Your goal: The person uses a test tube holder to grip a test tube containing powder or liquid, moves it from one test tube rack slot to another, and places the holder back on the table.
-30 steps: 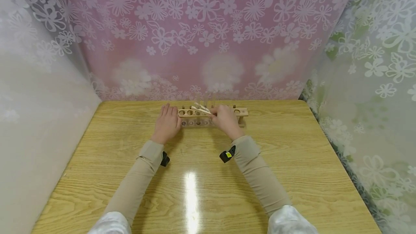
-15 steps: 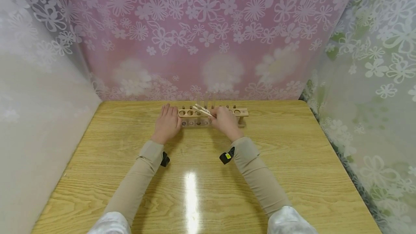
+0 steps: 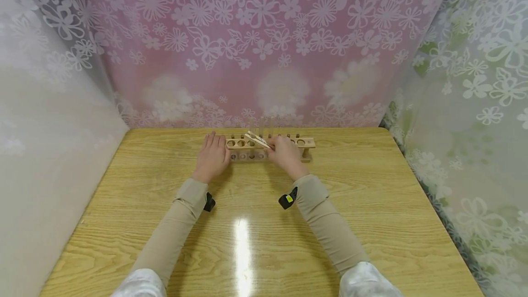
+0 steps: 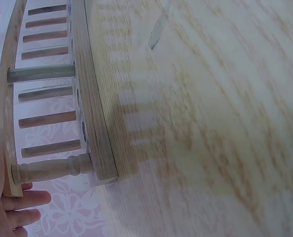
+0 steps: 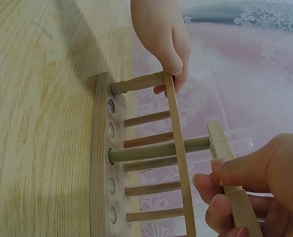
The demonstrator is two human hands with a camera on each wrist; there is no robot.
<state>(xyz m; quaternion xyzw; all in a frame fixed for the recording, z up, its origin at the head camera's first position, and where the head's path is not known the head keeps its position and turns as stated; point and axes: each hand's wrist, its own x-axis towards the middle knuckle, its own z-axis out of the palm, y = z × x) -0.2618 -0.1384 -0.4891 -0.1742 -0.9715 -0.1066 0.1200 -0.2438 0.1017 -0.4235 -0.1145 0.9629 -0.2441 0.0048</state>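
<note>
The wooden clamp (image 5: 242, 209) is being pinched by the thumb and fingers of the right hand (image 5: 280, 174), its tip reaching leftward of that hand to a greenish tube (image 5: 145, 152) standing in the rack (image 5: 184, 182); I can't tell whether it's gripping. Farther left, the left hand (image 3: 212, 152) is holding the rack's end.

Pink floral drapery (image 3: 264, 54) backs a glossy wooden table (image 3: 354, 223).

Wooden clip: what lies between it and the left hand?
In the head view, a stretch of the rack's top bar with two open holes lies between the wooden clip and the left hand.
</note>
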